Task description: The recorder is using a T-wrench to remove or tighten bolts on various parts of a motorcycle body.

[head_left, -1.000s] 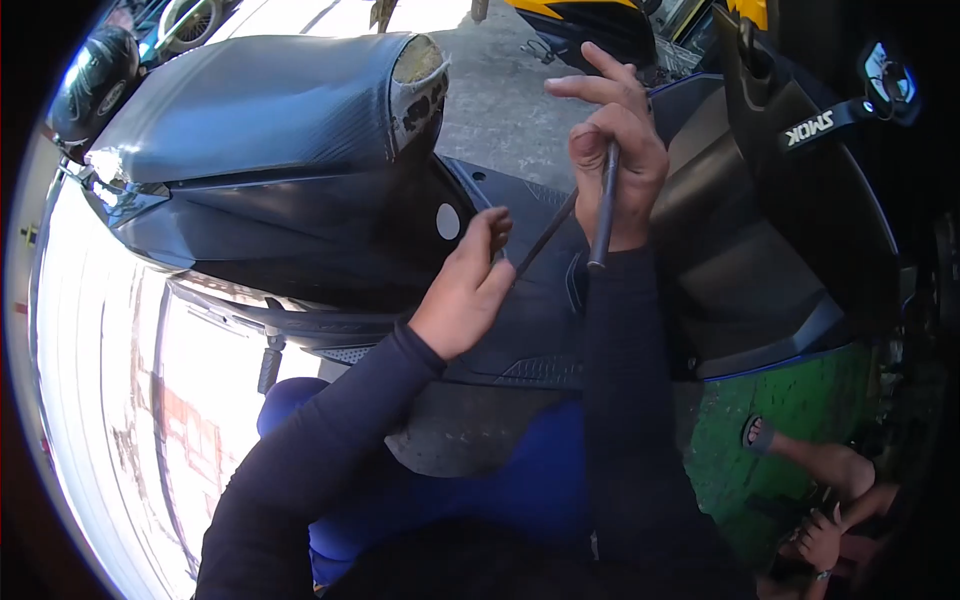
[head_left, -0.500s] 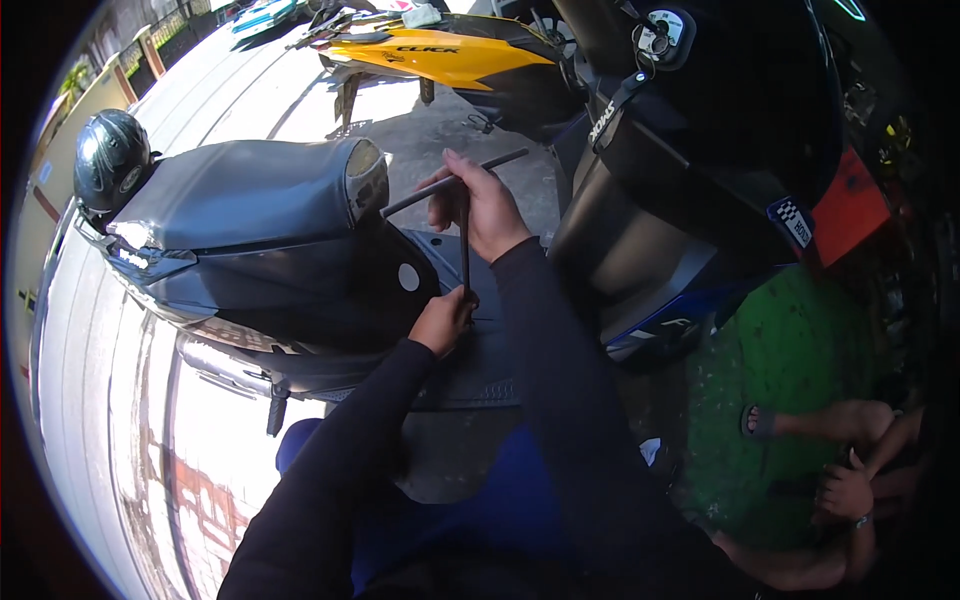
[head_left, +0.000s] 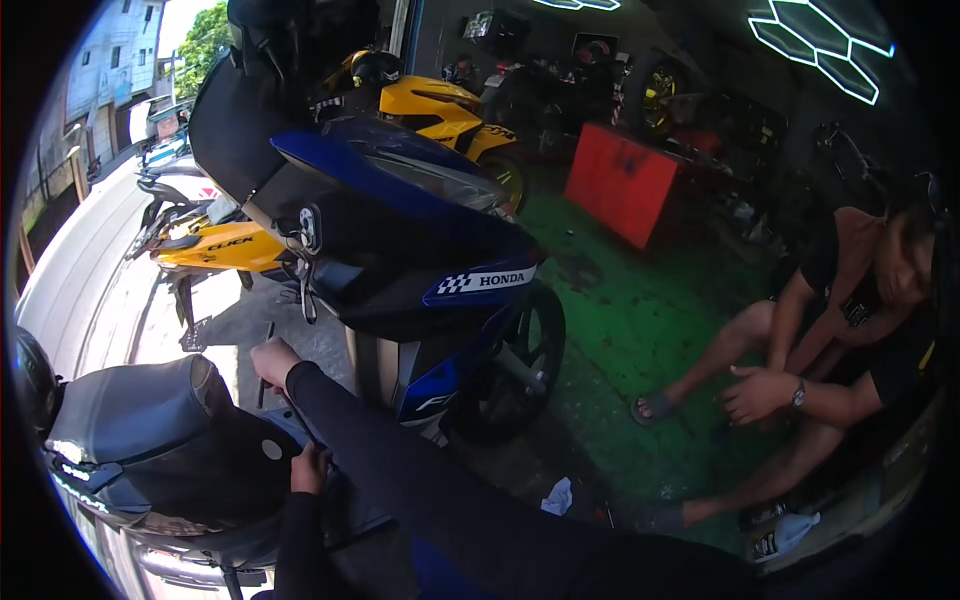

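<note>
You're gripping a thin dark rod [head_left: 266, 362] upright in your right hand [head_left: 273, 360]; your left hand [head_left: 309, 468] is pressing the grey scooter panel [head_left: 150, 430], apparently steadying it.

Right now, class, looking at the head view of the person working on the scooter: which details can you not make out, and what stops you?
- Right hand: holds a thin dark tool; its tip is too small and dark to identify.
- Left hand: what the fingers touch on the dark scooter panel is hidden by the hand and shadow.
- Grey scooter seat: its far end is cut off by the fisheye's left rim.
- Seated person: partly cut off by the right rim.
</note>
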